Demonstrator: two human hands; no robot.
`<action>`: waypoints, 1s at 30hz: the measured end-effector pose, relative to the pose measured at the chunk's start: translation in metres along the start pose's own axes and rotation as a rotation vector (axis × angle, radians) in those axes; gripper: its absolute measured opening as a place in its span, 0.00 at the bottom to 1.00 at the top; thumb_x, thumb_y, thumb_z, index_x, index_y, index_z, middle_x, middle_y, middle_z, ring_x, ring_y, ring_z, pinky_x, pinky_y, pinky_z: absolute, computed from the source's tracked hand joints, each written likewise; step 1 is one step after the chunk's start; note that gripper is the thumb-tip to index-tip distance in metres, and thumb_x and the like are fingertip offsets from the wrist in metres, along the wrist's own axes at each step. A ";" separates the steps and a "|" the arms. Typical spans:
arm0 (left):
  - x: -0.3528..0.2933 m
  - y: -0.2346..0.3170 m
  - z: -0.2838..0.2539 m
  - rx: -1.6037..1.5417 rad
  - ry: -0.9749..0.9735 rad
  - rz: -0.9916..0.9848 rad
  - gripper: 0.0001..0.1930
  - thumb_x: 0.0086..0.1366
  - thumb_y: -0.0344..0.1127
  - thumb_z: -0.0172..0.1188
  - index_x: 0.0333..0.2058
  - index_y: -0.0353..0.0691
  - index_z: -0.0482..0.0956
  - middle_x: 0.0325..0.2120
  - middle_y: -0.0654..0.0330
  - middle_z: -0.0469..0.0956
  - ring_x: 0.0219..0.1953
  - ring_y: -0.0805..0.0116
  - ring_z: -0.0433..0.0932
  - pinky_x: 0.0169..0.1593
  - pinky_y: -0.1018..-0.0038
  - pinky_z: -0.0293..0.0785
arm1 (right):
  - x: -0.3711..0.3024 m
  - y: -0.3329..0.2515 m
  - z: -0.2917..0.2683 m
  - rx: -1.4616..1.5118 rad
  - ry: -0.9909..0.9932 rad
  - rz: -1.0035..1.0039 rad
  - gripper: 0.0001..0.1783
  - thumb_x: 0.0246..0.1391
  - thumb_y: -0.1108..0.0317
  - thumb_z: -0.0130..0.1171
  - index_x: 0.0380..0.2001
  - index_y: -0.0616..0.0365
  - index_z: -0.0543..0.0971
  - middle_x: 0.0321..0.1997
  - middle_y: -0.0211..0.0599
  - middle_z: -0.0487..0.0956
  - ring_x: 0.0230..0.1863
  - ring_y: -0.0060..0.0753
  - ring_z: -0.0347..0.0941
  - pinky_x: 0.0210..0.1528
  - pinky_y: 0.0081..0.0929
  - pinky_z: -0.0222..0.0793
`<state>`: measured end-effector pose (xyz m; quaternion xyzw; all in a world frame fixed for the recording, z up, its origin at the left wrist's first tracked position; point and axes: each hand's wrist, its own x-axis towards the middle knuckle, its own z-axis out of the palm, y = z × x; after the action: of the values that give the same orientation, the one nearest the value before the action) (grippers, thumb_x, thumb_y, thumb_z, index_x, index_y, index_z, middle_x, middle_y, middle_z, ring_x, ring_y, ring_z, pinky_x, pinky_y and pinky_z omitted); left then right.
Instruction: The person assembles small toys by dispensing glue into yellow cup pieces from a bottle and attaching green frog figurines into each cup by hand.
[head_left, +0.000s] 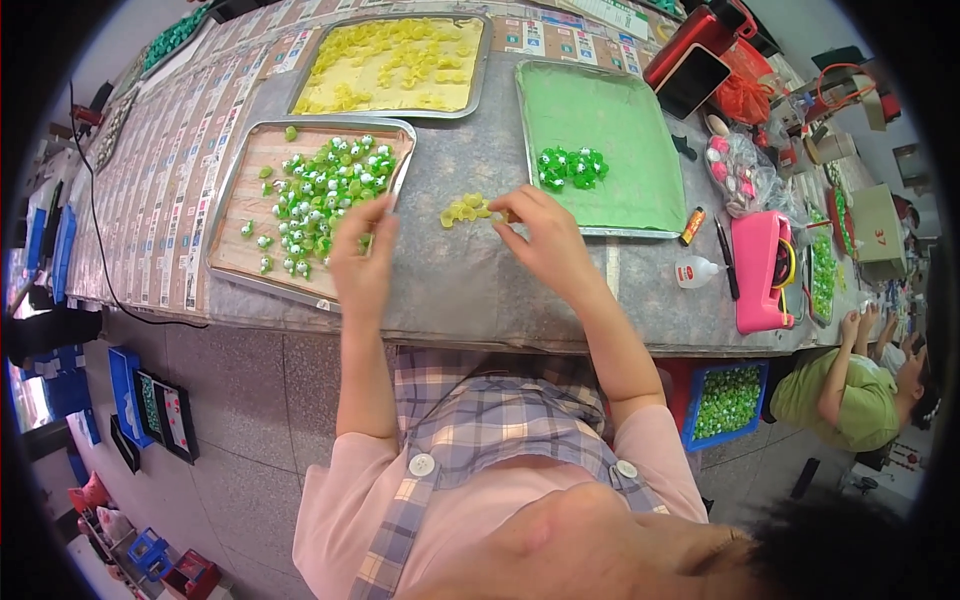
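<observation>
My left hand point(362, 262) is over the near right edge of a metal tray point(232, 225) lined with brown sheet. Its fingers are curled and smeared by motion, so I cannot tell whether they hold anything. In that tray lies a heap of small green and white eyeball-like pieces point(325, 205). My right hand point(545, 240) is beside a small pile of yellow cup-shaped pieces point(463, 210) on the table, thumb and forefinger apart, the fingertip at the pile's right edge. Right of it, a green-lined tray point(610, 115) holds a cluster of green pieces with white eyeballs point(573, 168).
A yellow-lined tray point(385, 95) of yellow cups stands at the back. At right are a small white bottle point(695, 271), an orange tube point(692, 226), a black pen point(724, 258) and a pink tape dispenser point(760, 270). A blue crate point(690, 425) of green pieces stands below the table point(480, 325). Another person point(840, 395) sits farther right.
</observation>
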<state>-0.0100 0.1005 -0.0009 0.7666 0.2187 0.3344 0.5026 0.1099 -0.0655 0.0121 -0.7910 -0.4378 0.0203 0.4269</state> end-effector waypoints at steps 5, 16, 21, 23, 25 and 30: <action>-0.041 0.015 0.047 -0.904 -0.561 -0.628 0.15 0.57 0.34 0.50 0.42 0.34 0.68 0.33 0.58 0.73 0.37 0.73 0.72 0.41 0.78 0.69 | -0.032 -0.024 -0.016 0.170 0.114 -0.056 0.09 0.33 0.76 0.57 0.25 0.58 0.73 0.30 0.34 0.73 0.30 0.34 0.68 0.31 0.26 0.65; -0.064 0.024 0.079 -1.210 -0.511 -0.833 0.16 0.55 0.32 0.52 0.43 0.35 0.66 0.37 0.58 0.71 0.37 0.73 0.72 0.41 0.78 0.71 | -0.079 -0.011 0.003 -0.185 0.408 -0.157 0.14 0.34 0.75 0.58 0.31 0.55 0.75 0.38 0.33 0.73 0.38 0.36 0.67 0.38 0.27 0.63; -0.065 0.025 0.082 -1.239 -0.499 -0.808 0.10 0.55 0.28 0.50 0.38 0.35 0.67 0.34 0.57 0.72 0.35 0.72 0.71 0.41 0.78 0.68 | -0.087 -0.010 -0.021 -0.205 0.381 -0.113 0.13 0.35 0.75 0.57 0.31 0.57 0.75 0.41 0.38 0.71 0.40 0.39 0.66 0.41 0.30 0.62; -0.066 0.019 0.079 -1.257 -0.489 -0.793 0.11 0.55 0.29 0.51 0.37 0.35 0.68 0.33 0.57 0.72 0.34 0.71 0.71 0.40 0.78 0.68 | -0.095 -0.002 -0.038 -0.273 0.525 -0.091 0.14 0.37 0.76 0.55 0.33 0.59 0.73 0.42 0.42 0.70 0.42 0.40 0.65 0.42 0.31 0.61; -0.064 0.009 0.077 -1.287 -0.390 -0.730 0.12 0.54 0.30 0.52 0.38 0.35 0.67 0.32 0.56 0.72 0.34 0.71 0.71 0.40 0.76 0.69 | -0.106 0.019 -0.063 -0.334 0.850 0.009 0.17 0.39 0.76 0.54 0.38 0.61 0.70 0.43 0.43 0.68 0.44 0.39 0.63 0.44 0.31 0.59; -0.059 0.007 0.074 -1.396 -0.389 -0.773 0.13 0.55 0.32 0.51 0.39 0.35 0.66 0.32 0.56 0.72 0.34 0.72 0.71 0.42 0.75 0.69 | -0.131 0.069 -0.102 -0.351 1.124 0.372 0.22 0.40 0.72 0.57 0.41 0.64 0.65 0.44 0.44 0.66 0.47 0.36 0.60 0.47 0.29 0.55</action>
<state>0.0039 0.0122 -0.0316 0.1923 0.1182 0.0580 0.9725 0.1175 -0.2431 -0.0153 -0.8022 0.0029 -0.3980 0.4450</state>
